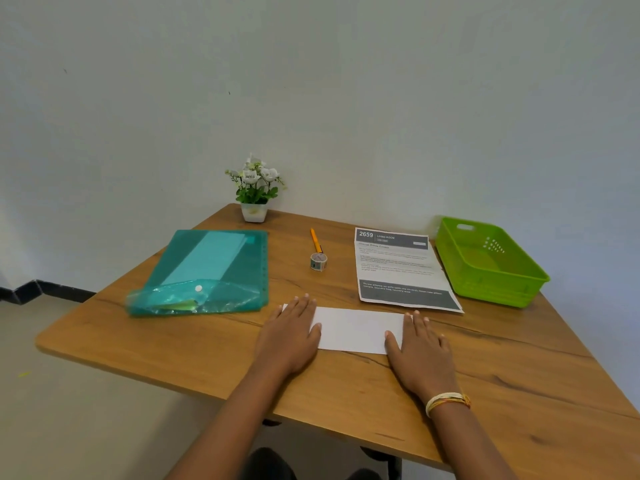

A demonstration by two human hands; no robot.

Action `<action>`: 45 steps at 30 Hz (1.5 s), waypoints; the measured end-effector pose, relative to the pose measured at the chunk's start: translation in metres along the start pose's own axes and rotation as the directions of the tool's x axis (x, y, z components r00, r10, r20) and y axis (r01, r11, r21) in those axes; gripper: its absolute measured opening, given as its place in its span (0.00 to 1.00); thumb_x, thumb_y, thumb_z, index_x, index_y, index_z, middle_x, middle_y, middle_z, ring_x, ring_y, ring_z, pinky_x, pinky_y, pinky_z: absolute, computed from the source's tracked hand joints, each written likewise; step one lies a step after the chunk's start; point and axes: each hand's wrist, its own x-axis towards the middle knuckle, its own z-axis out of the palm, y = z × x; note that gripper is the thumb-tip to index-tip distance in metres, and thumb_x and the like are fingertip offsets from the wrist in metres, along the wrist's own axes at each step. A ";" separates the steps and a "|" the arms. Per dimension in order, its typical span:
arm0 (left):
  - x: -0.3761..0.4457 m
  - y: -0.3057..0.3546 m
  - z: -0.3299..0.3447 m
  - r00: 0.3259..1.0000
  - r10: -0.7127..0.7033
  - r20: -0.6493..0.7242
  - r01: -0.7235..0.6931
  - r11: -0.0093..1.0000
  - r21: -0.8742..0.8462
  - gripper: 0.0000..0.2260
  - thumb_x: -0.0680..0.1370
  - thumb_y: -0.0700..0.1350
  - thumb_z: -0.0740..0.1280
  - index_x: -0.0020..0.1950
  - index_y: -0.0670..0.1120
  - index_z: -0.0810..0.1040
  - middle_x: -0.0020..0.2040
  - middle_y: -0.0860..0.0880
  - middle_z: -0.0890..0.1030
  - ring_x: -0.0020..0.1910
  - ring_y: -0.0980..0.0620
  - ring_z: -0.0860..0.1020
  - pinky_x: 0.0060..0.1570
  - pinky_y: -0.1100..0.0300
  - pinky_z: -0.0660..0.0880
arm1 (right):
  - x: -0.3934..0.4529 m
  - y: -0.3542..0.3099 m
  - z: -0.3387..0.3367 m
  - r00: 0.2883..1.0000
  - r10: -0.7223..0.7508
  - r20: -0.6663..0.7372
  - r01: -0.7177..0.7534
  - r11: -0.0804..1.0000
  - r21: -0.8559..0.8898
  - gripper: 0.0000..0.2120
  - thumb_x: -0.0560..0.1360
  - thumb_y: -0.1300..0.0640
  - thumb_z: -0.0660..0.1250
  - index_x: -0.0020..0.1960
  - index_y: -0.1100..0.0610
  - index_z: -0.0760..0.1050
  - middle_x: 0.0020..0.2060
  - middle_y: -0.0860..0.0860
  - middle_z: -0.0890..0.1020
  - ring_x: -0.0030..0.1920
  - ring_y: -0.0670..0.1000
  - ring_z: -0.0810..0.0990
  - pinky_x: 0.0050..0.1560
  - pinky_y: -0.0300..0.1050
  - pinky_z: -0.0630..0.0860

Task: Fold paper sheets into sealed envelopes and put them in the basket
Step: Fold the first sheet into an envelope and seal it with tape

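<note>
A folded white paper sheet lies flat on the wooden table in front of me. My left hand presses flat on its left end with straight fingers. My right hand presses flat on its right end the same way. A green plastic basket stands at the right side of the table with nothing visible inside. A small roll of tape stands behind the paper, near the table's middle.
A teal plastic folder with sheets inside lies at the left. A printed page lies between the tape and the basket. An orange pen lies behind the tape. A potted white flower stands at the back against the wall.
</note>
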 end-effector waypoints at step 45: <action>-0.007 0.012 -0.006 0.904 -0.001 -0.428 -0.068 0.987 -0.145 0.15 0.78 0.44 0.64 0.65 0.49 0.76 0.66 0.50 0.77 0.70 0.52 0.69 0.74 0.50 0.53 | 0.028 -0.025 -0.016 0.991 -0.030 -0.130 0.133 0.142 0.981 0.06 0.74 0.65 0.70 0.50 0.58 0.82 0.38 0.51 0.86 0.36 0.46 0.83 0.41 0.37 0.81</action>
